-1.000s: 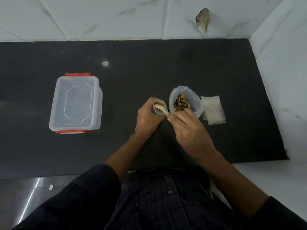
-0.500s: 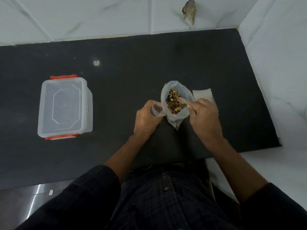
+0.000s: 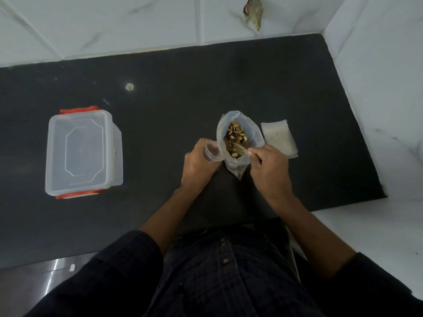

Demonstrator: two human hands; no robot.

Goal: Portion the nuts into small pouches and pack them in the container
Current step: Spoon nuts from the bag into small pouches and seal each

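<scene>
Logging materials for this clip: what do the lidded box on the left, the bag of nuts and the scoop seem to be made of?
Lidded box: translucent rigid plastic, orange-red clips.
Bag of nuts: thin clear plastic film, since the nuts show through.
Scoop: pale and matte, perhaps wood or plastic; too small to tell.

nuts bag [image 3: 238, 138]: open, upright | small pouch [image 3: 211, 151]: open, beside | container [image 3: 83, 152]: lidded, far left

We count one lidded container [image 3: 83, 152], one open bag of nuts [image 3: 238, 139], one small pouch [image 3: 212, 152] in hand, one spoon [image 3: 240, 149], and one stack of spare pouches [image 3: 278, 138], number unclear.
</scene>
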